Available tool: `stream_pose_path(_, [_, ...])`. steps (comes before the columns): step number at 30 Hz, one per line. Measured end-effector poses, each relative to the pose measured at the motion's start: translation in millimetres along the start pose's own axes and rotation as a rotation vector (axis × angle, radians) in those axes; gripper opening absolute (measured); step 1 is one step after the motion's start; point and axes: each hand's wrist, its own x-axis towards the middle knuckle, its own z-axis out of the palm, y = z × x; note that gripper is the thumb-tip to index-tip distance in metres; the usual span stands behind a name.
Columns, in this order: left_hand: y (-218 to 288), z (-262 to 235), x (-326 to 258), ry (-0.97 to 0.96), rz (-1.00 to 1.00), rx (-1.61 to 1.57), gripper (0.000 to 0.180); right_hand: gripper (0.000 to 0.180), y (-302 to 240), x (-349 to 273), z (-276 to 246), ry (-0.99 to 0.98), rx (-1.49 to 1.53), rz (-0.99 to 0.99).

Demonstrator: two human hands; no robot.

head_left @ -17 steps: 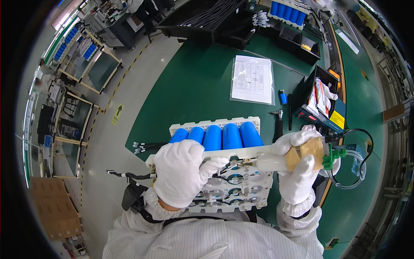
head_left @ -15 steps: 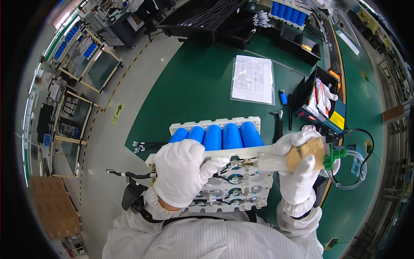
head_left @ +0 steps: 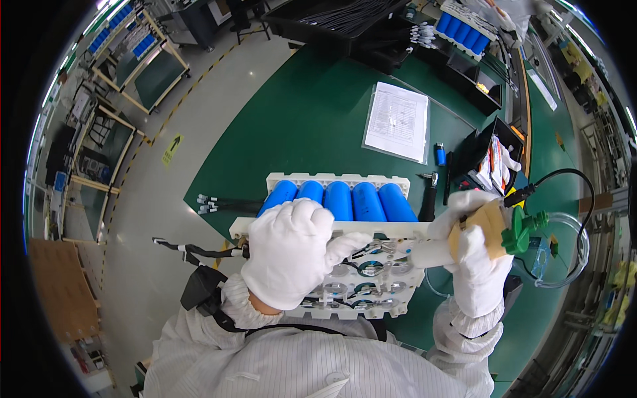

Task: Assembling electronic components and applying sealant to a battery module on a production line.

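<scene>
A battery pack of blue cylindrical cells (head_left: 339, 201) in a white plastic holder (head_left: 393, 306) is tilted up in front of me, its wired face toward me. My left hand (head_left: 288, 255), white-gloved, is closed over the holder's upper left edge, thumb stretched along the wires. My right hand (head_left: 479, 272), also gloved, is wrapped round a dispensing syringe (head_left: 430, 256). Its translucent barrel is bound with tan tape, and a green cap (head_left: 524, 231) sits on its rear end. The barrel points left, at the right side of the wired face; its tip is hard to make out.
Clear tubing (head_left: 572, 273) and a black cable loop right of the syringe. Beyond the pack on the green table (head_left: 292, 126) lie a printed sheet (head_left: 397, 123), a ratchet-like tool (head_left: 430, 196), a blue cylinder (head_left: 440, 154) and a black bin (head_left: 488, 156). Black leads (head_left: 229, 203) lie left.
The syringe and my right hand have shifted slightly right, and the green cap has turned. My left hand keeps its hold on the pack. The whole view has tilted a little.
</scene>
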Motion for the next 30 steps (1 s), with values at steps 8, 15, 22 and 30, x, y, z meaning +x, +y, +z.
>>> stream_pose_path(8, [-3, 3, -8, 0.000, -0.051, -0.031, 0.033, 0.027, 0, 7, 26, -0.296, 0.037, 0.228])
stream_pose_path(15, [-3, 7, -14, 0.015, -0.033, -0.011, 0.033, 0.031, -17, 7, 42, -0.227, 0.352, 0.459])
stream_pose_path(22, [-1, 3, -14, 0.021, -0.017, -0.008, 0.035, 0.033, -19, 9, 35, -0.395, -0.003, 0.302])
stream_pose_path(30, [-2, 5, -12, 0.041, -0.001, 0.005, 0.037, 0.035, -19, 10, 32, -0.358, -0.010, 0.415])
